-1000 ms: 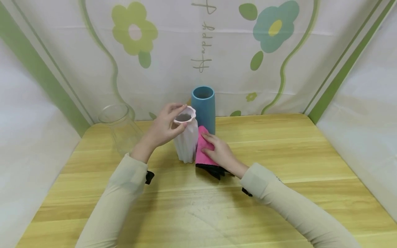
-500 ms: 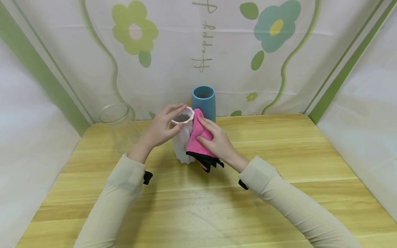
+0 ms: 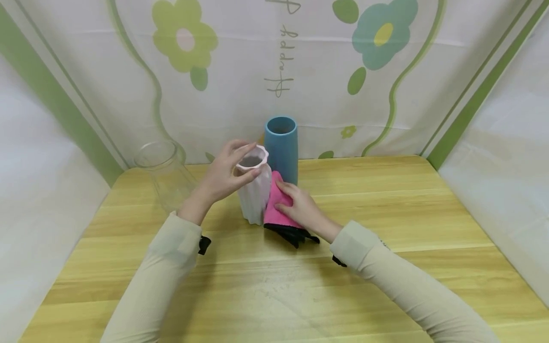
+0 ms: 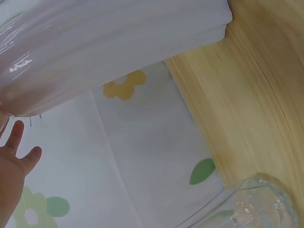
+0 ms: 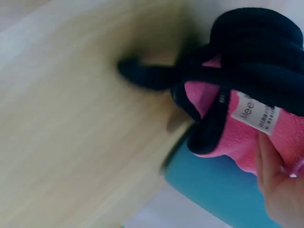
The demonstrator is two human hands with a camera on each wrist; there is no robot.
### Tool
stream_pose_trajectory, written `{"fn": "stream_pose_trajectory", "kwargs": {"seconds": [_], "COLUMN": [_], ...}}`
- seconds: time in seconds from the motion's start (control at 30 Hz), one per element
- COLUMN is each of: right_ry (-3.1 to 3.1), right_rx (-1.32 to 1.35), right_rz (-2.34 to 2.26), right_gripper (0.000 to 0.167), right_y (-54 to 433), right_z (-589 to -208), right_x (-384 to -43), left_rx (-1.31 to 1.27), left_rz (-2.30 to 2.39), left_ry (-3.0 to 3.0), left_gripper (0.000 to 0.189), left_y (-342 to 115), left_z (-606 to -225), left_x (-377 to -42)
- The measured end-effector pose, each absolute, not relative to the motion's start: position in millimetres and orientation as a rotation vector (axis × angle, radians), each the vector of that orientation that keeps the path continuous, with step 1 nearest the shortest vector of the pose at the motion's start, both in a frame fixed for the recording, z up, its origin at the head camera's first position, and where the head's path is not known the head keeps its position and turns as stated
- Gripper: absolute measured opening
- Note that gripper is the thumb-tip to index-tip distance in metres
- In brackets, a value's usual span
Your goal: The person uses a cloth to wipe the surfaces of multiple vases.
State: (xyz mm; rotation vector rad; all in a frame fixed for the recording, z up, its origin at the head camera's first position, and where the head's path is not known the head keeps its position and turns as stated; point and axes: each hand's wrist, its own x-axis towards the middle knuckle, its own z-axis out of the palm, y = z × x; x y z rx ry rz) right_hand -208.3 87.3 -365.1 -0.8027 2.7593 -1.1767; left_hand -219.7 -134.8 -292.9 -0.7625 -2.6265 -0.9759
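Observation:
A white fluted vase point(image 3: 254, 197) with a scalloped rim stands upright on the wooden table. My left hand point(image 3: 225, 174) grips it near the rim, thumb on the front and fingers around the far side. In my right hand point(image 3: 302, 207) is a folded pink cloth point(image 3: 279, 209) with black edging, held against the vase's right side. The right wrist view shows a white label on the cloth point(image 5: 280, 126) and its loose black-edged folds. Most of the vase point(image 4: 109, 52) fills the top of the left wrist view.
Right behind the white vase stands a tall blue vase point(image 3: 283, 147). A clear glass vase point(image 3: 165, 178) is at the left, partly behind my left forearm. The wooden table point(image 3: 386, 200) meets a white floral curtain point(image 3: 240, 71) at the back.
The pink cloth in my right hand went up along the vase's side, then came back down. My left hand stays at the rim, and the vase has shifted slightly left.

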Motion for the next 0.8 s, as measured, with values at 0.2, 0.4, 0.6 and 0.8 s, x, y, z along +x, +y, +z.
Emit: {"fn": "stream_pose_trajectory", "kwargs": {"seconds": [0.2, 0.4, 0.6, 0.8], "right_ry": [2.756, 2.759, 2.754, 2.79], "right_rx": [-0.793, -0.794, -0.781, -0.872], "right_rz": [-1.036, -1.114, -1.326, -1.519], "right_gripper": [0.062, 0.062, 0.062, 0.059], "right_y": [88.8, 87.1, 83.4, 78.1], "right_z": [-375.0, -371.2, -353.7, -333.8], "right_x": [-209.7, -209.1, -208.6, -206.9], "left_rx": [-0.74, -0.757, -0.759, -0.766], "left_rz": [-0.889, -0.905, -0.957, -0.974], "left_ry": [-2.58, -2.545, -2.604, -2.667], "left_gripper": [0.06, 0.056, 0.056, 0.057], "left_y": [-133.4, -135.5, -138.1, -140.8], "left_z": [-291.3, -289.6, -287.0, -287.4], "left_x": [-221.9, -221.4, -219.3, -219.8]}}
